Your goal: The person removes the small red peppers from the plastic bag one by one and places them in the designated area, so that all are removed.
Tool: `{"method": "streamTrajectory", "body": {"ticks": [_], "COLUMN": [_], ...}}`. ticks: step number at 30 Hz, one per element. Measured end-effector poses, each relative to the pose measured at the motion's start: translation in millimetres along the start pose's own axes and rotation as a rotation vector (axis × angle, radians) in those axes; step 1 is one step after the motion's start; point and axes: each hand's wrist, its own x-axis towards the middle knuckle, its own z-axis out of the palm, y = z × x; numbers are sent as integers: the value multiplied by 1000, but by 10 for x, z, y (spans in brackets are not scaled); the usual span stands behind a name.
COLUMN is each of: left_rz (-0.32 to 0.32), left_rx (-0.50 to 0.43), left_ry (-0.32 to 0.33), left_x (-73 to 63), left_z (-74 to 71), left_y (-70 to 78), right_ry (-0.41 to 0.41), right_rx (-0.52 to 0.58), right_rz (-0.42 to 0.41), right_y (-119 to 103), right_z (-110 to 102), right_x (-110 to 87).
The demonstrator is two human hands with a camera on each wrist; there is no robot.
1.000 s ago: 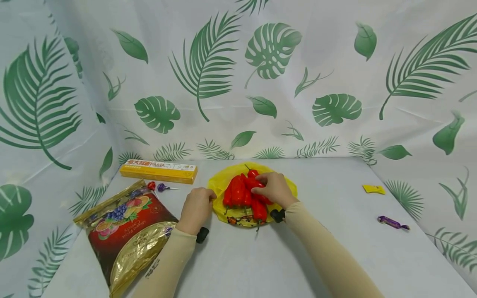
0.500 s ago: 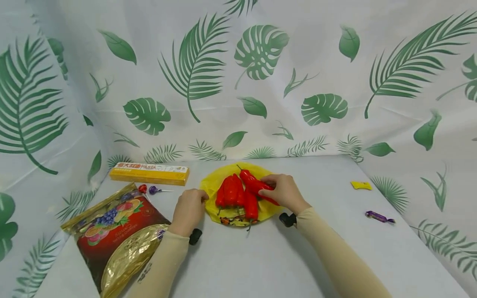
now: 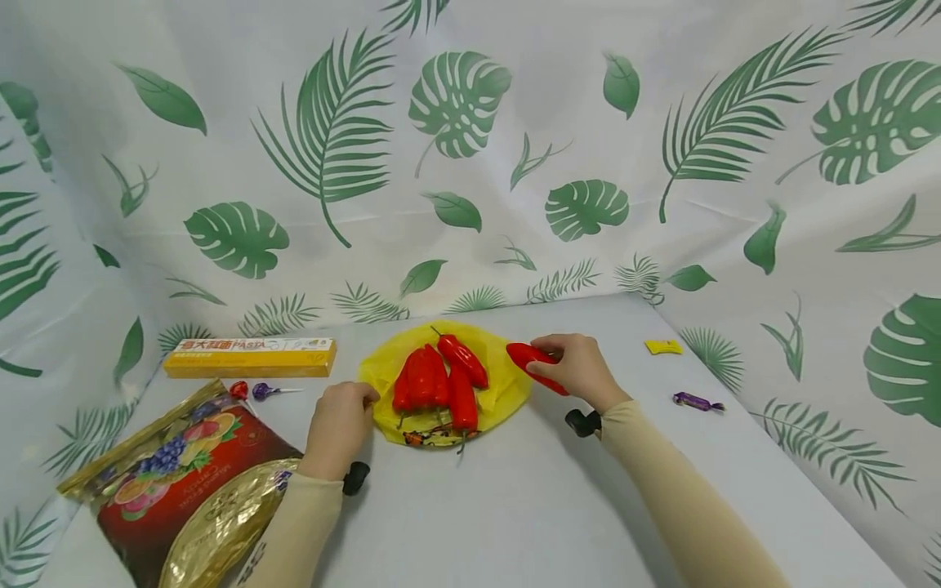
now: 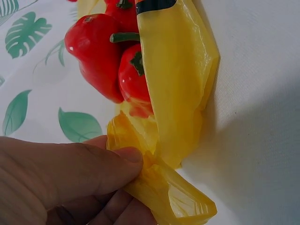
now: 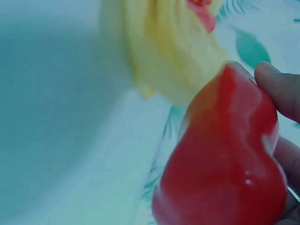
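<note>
In the head view a yellow plastic bag (image 3: 507, 396) lies on the table with several red peppers (image 3: 426, 380) on it, some long and thin, some plump. My left hand (image 3: 340, 429) is at the bag's left edge. The left wrist view shows its thumb and fingers pinching a gathered corner of the bag (image 4: 178, 93), with glossy, green-stemmed peppers (image 4: 96, 54) just beyond. To the right of the bag, my right hand (image 3: 584, 371) grips a single red pepper (image 3: 524, 356) raised over the table. Up close, that pepper (image 5: 220, 164) nearly fills the right wrist view.
At the left lie a large red and gold candy bag (image 3: 198, 482), a yellow pasta box (image 3: 250, 361), a red lollipop (image 3: 238, 389) and a purple one (image 3: 261, 391). A yellow-wrapped candy (image 3: 663, 347) and a purple one (image 3: 697, 402) lie far right. Leaf-print cloth (image 3: 500, 269) stands behind.
My right hand has drawn a red pepper off the heap and carried it right, past the bag's edge. The left hand stays at the bag. The head view has swung right.
</note>
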Motion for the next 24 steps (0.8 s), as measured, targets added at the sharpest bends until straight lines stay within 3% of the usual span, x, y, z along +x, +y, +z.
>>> {"method": "streamTrajectory", "body": {"ticks": [11, 17, 24], "left_rz": [15, 40, 56], "left_rx": [-4, 0, 12], "left_ry": [28, 64, 80], "left_x": [-7, -31, -20], "left_z": [34, 22, 21], "left_y": [-9, 3, -6], "right_ry": [12, -3, -14], "right_rx": [-45, -53, -61], "right_rz": [137, 153, 201], "right_y": [526, 788, 929], "right_z": [-218, -270, -339], "right_x": [-89, -107, -143]}}
